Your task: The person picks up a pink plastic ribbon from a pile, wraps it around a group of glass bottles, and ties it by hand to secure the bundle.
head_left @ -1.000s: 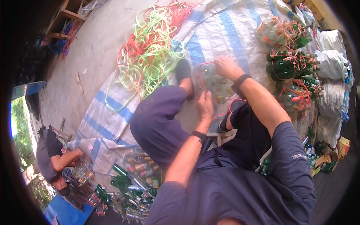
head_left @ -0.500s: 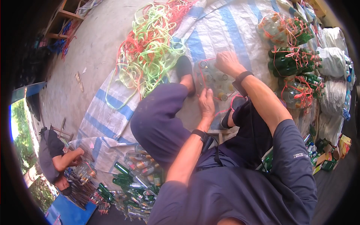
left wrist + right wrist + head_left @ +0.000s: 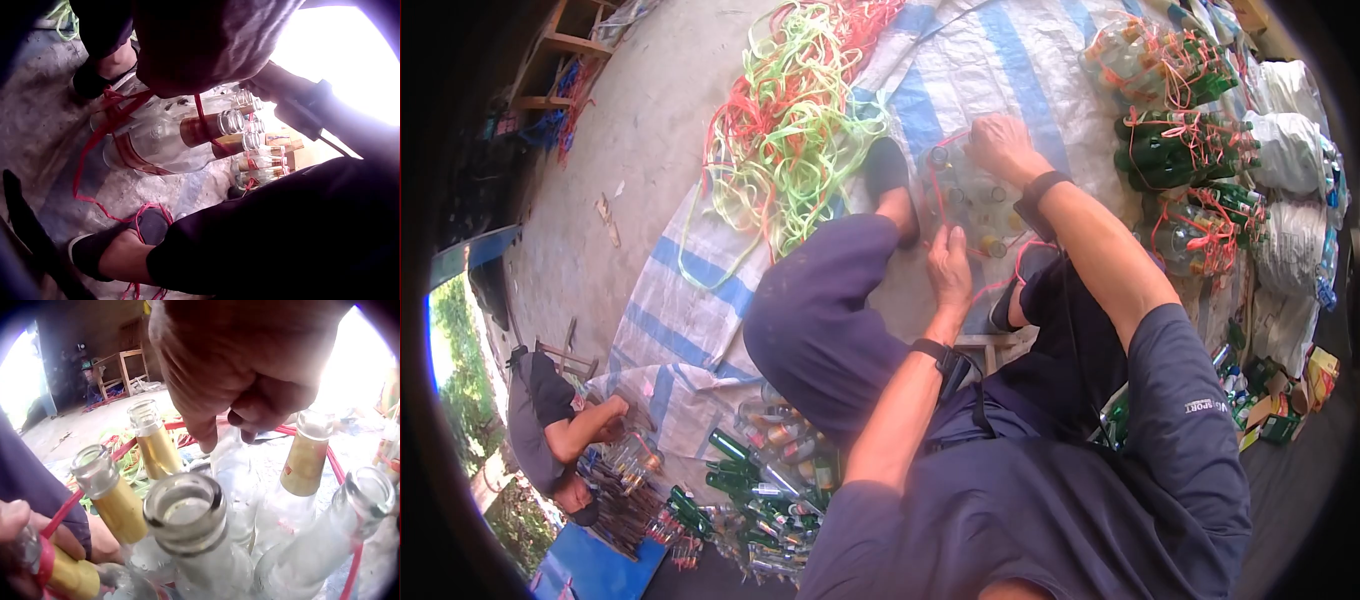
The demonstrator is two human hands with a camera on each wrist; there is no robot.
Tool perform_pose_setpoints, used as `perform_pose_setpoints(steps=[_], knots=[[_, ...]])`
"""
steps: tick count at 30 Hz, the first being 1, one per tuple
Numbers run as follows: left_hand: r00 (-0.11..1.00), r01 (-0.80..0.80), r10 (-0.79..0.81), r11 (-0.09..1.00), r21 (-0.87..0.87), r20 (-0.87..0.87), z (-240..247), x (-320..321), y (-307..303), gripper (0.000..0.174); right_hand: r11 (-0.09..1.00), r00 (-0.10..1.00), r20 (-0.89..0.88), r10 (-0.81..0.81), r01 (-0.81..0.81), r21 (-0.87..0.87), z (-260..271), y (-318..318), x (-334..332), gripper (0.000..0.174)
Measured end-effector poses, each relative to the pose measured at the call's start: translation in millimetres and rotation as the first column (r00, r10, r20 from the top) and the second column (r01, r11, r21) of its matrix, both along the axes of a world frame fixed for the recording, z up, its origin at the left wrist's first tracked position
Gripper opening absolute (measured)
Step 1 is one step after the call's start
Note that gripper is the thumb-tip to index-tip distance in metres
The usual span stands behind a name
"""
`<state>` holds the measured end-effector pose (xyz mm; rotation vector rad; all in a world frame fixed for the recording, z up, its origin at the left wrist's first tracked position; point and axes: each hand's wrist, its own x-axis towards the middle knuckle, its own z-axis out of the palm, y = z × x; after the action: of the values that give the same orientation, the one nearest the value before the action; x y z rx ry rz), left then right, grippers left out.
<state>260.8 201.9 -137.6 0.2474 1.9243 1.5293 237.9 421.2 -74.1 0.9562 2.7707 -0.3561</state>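
A cluster of clear glass bottles point(image 3: 992, 215) stands upright between the feet, a red strap point(image 3: 940, 195) running round it. At its far edge my right hand point(image 3: 1003, 146) has curled fingers; in the right wrist view this hand point(image 3: 244, 369) pinches the strap point(image 3: 284, 430) above the back bottle necks. My left hand point(image 3: 949, 270) is at the near side; in the right wrist view its fingers point(image 3: 62, 539) curl round a gold-labelled neck point(image 3: 74, 573). The left wrist view shows the bottles point(image 3: 150, 145) below the dark left hand point(image 3: 200, 47), its fingertips hidden.
Green and red straps point(image 3: 795, 120) lie in a heap at the far left of the striped sheet point(image 3: 675, 290). Tied bottle bundles point(image 3: 1185, 155) line the right. Loose bottles point(image 3: 775, 490) lie at the near left, where another person point(image 3: 550, 425) bends down.
The right hand has shifted slightly farther away along the bottles' far edge. The left hand stays beside the cluster with little change. The whole head view has shifted a little.
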Motion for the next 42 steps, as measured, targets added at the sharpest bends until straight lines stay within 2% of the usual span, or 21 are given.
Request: perform_pose_setpoints(steps=[3, 5, 13, 15, 19, 21, 22, 24, 25, 26, 28, 33, 35, 38, 40, 42], knots=[[1.0, -0.02, 0.021, 1.0, 0.012, -0.009, -3.3, 0.4, 2.2, 0.037, 1.0, 0.999, 0.026, 0.028, -0.028, -0.012, -0.1, 6.6, -0.5, 0.022], [0.997, -0.018, 0.011, 0.996, -0.089, -0.076, -4.0, 1.1, 1.2, 0.038, 1.0, 0.999, 0.036, 0.027, -0.027, -0.015, 1.1, 6.7, -2.2, 0.021], [0.999, -0.038, 0.036, 0.998, -0.048, -0.037, -3.5, 1.8, 2.6, 0.039, 0.994, 0.994, 0.032, 0.102, -0.101, -0.033, 1.0, 11.7, 1.7, 0.021], [0.999, -0.041, 0.04, 0.998, -0.044, -0.03, -4.3, 2.3, 1.1, 0.039, 0.993, 0.999, 0.025, -0.02, 0.023, -0.112, 11.9, 11.6, 5.5, 0.021], [0.999, -0.053, 0.053, 0.998, -0.025, -0.011, -6.6, 3.4, 2.0, 0.038, 0.995, 0.999, 0.048, -0.01, 0.014, -0.099, 35.3, 9.8, 12.3, 0.027], [0.998, -0.055, 0.055, 0.998, -0.026, -0.02, -6.5, 3.6, 3.0, 0.038, 0.95, 0.956, 0.286, 0.067, 0.026, -0.31, 40.6, 5.5, 14.9, 0.035], [0.997, -0.067, 0.067, 0.998, -0.02, -0.023, -5.3, 4.0, 3.4, 0.038, 0.951, 0.956, 0.285, 0.068, 0.025, -0.31, 41.0, -0.6, 18.4, 0.035], [0.997, -0.078, 0.078, 0.997, -0.015, -0.027, -5.8, 4.6, 3.1, 0.039, 0.935, 0.934, 0.253, 0.253, -0.169, -0.311, 35.5, -16.5, 27.7, 0.046], [0.997, -0.058, 0.057, 0.998, -0.025, -0.043, -8.6, 3.8, 1.6, 0.039, 0.918, 0.924, 0.222, 0.312, -0.233, -0.32, 27.0, -21.4, 32.6, 0.033], [0.998, -0.037, 0.035, 0.999, -0.036, -0.058, -11.0, 3.2, 0.8, 0.039, 0.918, 0.925, 0.22, 0.31, -0.231, -0.321, 16.3, -24.1, 34.2, 0.033], [0.997, -0.037, 0.034, 0.999, -0.031, -0.068, -10.6, 3.1, 1.2, 0.039, 0.914, 0.908, 0.217, 0.359, -0.295, -0.278, 4.5, -27.2, 33.7, 0.019], [0.996, -0.045, 0.042, 0.998, -0.034, -0.076, -10.1, 2.7, 2.1, 0.04, 0.928, 0.933, 0.127, 0.336, -0.305, -0.214, 4.0, -26.1, 38.9, 0.013], [0.998, 0.059, -0.055, 0.989, -0.134, 0.032, 0.8, -1.1, 1.1, 0.047, 0.938, 0.945, 0.094, 0.315, -0.294, -0.182, 0.6, -24.6, 39.9, 0.012], [0.999, 0.04, -0.037, 0.992, -0.124, 0.028, -0.1, -0.2, 1.6, 0.047, 0.939, 0.948, 0.017, 0.318, -0.312, -0.148, -4.1, -22.9, 42.1, 0.014], [0.999, 0.047, -0.044, 0.991, -0.127, 0.029, -0.2, -1.5, 1.1, 0.047, 0.959, 0.964, -0.044, 0.261, -0.264, -0.099, -5.1, -22.5, 40.9, 0.015], [0.998, 0.054, -0.05, 0.99, -0.13, 0.031, -0.5, -2.6, 0.3, 0.047, 0.96, 0.965, -0.031, 0.26, -0.261, -0.1, -4.5, -19.9, 37.8, 0.015]])
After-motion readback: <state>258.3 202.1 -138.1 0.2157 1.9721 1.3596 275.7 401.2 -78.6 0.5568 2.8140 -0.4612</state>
